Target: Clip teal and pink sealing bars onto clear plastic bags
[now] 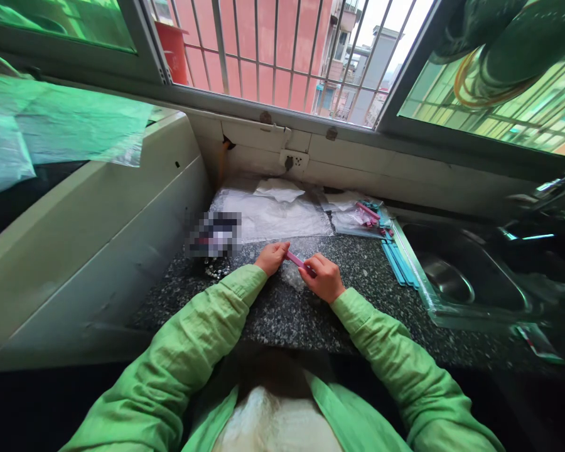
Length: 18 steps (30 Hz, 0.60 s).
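A slim pink stick (295, 258) is held between both hands above the speckled dark countertop (282, 320). My left hand (272, 258) pinches its far end. Around the near end close the fingers of my right hand (326, 277). Under the stick lies a small piece of clear plastic (292, 276). To the right, several blue sticks (398, 263) rest side by side near the sink. Behind them a clear bag (358, 221) has pink sticks (370, 215) on it or in it; I cannot tell which.
Clear plastic sheeting (282, 216) covers the counter's back. A blurred-out item (215, 235) and small shiny beads (216, 269) lie at left. The metal sink (471, 270) bounds the right side, a white appliance (169, 182) the left. A wall socket (294, 161) sits below the barred window.
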Available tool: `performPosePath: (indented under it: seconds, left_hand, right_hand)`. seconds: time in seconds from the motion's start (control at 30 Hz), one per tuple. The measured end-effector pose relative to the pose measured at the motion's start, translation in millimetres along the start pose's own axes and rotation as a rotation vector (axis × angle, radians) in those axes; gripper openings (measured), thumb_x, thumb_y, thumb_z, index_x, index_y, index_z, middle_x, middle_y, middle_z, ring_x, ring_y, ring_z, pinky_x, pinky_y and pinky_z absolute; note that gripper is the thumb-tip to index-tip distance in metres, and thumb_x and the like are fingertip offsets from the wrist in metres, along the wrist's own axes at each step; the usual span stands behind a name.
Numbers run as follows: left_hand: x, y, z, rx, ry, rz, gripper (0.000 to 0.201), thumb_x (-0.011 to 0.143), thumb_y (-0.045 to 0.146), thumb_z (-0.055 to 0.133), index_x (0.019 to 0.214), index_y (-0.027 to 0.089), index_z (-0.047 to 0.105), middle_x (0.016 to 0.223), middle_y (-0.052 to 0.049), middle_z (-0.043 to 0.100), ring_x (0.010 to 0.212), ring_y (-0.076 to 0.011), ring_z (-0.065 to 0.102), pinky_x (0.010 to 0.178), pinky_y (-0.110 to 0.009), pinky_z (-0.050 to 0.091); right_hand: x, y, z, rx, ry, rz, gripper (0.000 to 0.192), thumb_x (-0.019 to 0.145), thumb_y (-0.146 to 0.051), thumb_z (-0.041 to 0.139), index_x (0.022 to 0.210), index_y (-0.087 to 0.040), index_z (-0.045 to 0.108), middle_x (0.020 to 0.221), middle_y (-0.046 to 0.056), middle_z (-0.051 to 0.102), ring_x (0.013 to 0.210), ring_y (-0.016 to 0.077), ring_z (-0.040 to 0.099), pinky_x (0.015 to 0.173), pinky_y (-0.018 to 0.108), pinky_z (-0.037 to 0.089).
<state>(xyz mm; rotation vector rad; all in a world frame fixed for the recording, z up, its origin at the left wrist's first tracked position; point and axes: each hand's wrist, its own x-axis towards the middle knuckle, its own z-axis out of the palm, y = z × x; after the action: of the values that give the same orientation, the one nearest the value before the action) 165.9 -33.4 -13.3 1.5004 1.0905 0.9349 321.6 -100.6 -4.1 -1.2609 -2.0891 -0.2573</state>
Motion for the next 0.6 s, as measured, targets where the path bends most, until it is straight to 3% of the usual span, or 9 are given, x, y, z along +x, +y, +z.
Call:
performPosePath:
  seconds: [0.6]
  left_hand:
    - [-3.5, 9.2, 2.1, -0.151, -0.042, -0.113, 0.047, 0.069, 0.061, 0.043, 0.048, 0.019, 0.038, 0.034, 0.008, 0.023, 0.033, -0.0047, 0.02, 0.037, -0.022, 0.015]
  right_hand:
    - [1.3, -3.6, -3.2, 0.032, -0.019, 0.018, 0.019, 0.081, -0.028, 0.048, 0.065, -0.019, 0.053, 0.063, 0.0, 0.052, 0.057, 0.0099, 0.047, 0.057, 0.021, 0.039]
